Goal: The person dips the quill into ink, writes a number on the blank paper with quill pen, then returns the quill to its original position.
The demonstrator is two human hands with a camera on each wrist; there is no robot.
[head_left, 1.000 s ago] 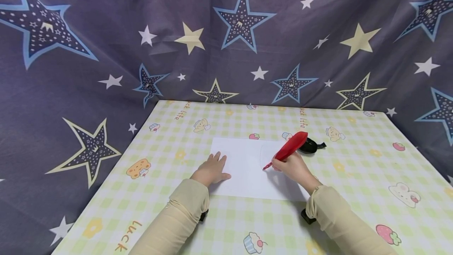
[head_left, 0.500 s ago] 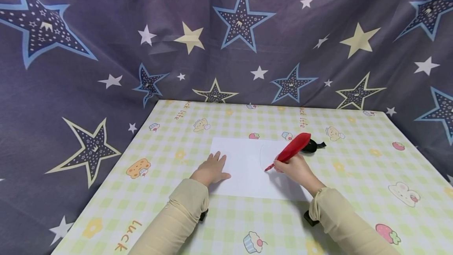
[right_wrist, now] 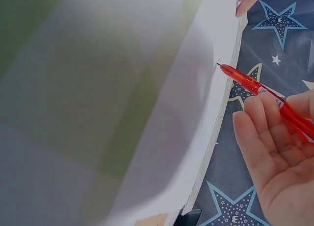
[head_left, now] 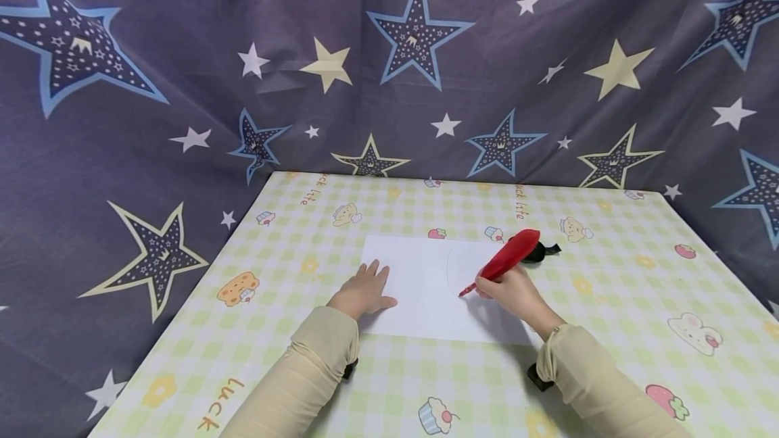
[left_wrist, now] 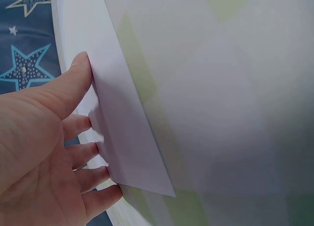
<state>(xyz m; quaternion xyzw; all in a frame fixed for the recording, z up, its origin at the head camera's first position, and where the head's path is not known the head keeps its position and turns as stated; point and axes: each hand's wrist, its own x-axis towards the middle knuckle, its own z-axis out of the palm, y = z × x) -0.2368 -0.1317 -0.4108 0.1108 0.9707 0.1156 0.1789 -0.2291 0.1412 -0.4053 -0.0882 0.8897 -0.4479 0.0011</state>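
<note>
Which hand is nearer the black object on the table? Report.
Right. The right hand, holding the red pen, is just this side of the black object; the left hand, on the paper, is farther, to its left.

One left hand (head_left: 363,291) and one right hand (head_left: 511,293), two in all, with two sleeves (head_left: 304,363) and two black blocks (head_left: 539,377) at the wrists. Beneath the hands, one sheet of white paper (head_left: 416,289) on one checked table (head_left: 389,384), with one curved line (head_left: 447,272) between them. Within the right hand, one red pen (head_left: 506,259); just beyond that hand, one black object (head_left: 535,253).
</note>
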